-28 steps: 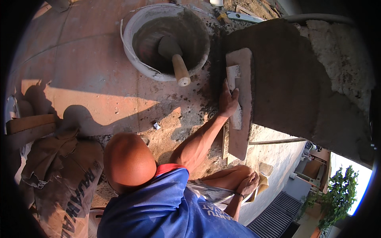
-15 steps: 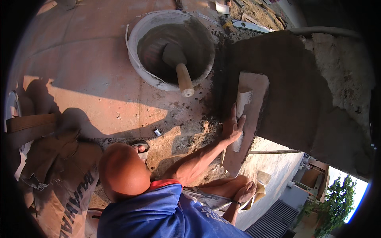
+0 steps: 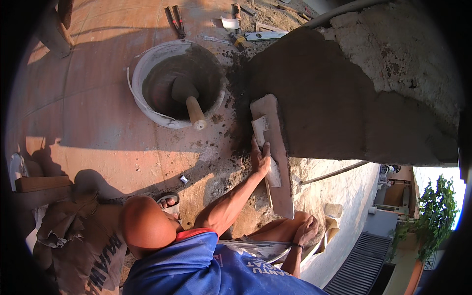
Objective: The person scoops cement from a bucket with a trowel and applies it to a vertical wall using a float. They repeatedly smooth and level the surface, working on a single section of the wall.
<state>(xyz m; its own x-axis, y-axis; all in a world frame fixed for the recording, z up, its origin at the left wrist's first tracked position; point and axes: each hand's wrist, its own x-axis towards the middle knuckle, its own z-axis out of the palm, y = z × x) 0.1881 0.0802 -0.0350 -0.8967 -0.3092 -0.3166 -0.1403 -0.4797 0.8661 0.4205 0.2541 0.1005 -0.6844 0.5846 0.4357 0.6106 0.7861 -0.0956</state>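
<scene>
You have large dark capitals [image 3: 105, 265] running along the right edge of the brown sack [image 3: 78, 241], and white capitals [image 3: 263, 267] near the upper edge of your blue shirt [image 3: 189, 268], partly lost in folds.

In front of you, the reddish floor [image 3: 105, 110] carries a white-rimmed bucket [image 3: 138, 96]; just beyond lies a red-handled tool [image 3: 176, 22], beside it dark spatters [image 3: 217, 118], and nearer you a small pale object [image 3: 184, 179]

Reddish floor [image 3: 103, 108], sunlit patch [image 3: 132, 167], dark slatted panel [image 3: 358, 264], leafy plant [image 3: 437, 214]
</scene>
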